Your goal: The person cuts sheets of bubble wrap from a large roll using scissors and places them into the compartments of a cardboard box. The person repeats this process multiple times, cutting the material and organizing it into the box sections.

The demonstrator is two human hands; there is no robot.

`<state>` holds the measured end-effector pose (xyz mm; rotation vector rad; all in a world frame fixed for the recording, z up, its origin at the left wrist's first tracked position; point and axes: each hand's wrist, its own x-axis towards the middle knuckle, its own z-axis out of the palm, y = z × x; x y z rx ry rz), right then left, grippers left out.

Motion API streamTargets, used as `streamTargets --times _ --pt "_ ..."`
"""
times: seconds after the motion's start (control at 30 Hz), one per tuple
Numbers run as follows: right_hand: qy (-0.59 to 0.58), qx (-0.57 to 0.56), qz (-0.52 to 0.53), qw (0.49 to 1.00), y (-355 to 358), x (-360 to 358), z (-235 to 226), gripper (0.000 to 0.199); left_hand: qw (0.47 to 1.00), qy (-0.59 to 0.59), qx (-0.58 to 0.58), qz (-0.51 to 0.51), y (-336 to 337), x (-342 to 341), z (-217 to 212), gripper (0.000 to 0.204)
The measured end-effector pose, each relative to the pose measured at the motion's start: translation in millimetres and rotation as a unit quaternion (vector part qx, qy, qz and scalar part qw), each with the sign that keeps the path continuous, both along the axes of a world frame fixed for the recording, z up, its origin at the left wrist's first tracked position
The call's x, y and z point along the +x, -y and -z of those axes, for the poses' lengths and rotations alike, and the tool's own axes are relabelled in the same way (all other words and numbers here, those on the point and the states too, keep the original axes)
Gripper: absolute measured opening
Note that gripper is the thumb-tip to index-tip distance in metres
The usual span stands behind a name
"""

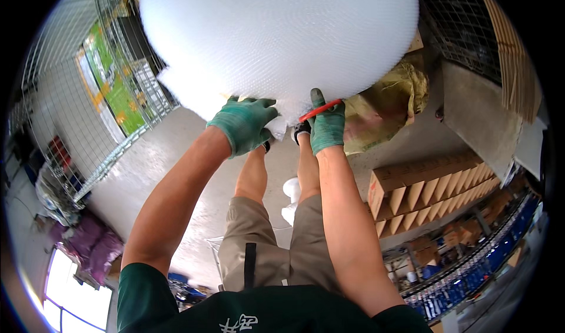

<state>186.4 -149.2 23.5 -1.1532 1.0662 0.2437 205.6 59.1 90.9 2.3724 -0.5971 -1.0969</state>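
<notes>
A big white roll of bubble wrap (282,38) fills the upper middle of the view, in front of my body. My left hand (242,124), in a green glove, is at the roll's lower edge. Its fingers lie over the wrap and its thumb is below, with a loose edge of film between them. My right hand (327,124), also gloved in green, is closed around a slim red stick-like tool (321,110). The tool slants across the palm, its lower left end close to the wrap. Its exact kind does not show. The right thumb points up against the roll.
A wire mesh cage (65,103) stands at left, near purple sacks (94,244). A yellowish woven sack (385,106) lies right of the roll. Divided cardboard boxes (432,191) and a shelf of blue bins (465,286) are at lower right. Flat cardboard (512,56) stands far right.
</notes>
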Motion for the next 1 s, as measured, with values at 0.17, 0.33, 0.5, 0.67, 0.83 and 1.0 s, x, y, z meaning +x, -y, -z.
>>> streamTargets --times 0.17,0.33,0.5,0.67,0.83,1.0 --pt "0.110 -0.033 -0.125 0.986 42 -26 35 0.050 0.998 -0.068 0.017 0.003 -4 12 -5 0.039" --pt "0.097 -0.220 -0.283 0.928 63 -43 21 0.061 0.995 -0.029 -0.055 -0.075 -24 17 -7 0.048" --pt "0.072 -0.224 -0.263 0.936 54 -112 21 0.069 0.998 0.001 0.049 0.028 -89 50 5 0.049" --pt "-0.052 -0.231 -0.326 0.915 -17 -171 -3 0.060 0.986 0.110 0.069 -0.103 -166 73 16 0.054" --pt "-0.012 -0.221 -0.297 0.929 -94 -193 14 0.063 0.955 0.042 -0.019 -0.292 -150 80 -14 0.040" --pt "-0.008 -0.245 -0.313 0.917 -125 -187 12 0.072 0.953 0.022 0.078 -0.292 -92 7 2 0.039"
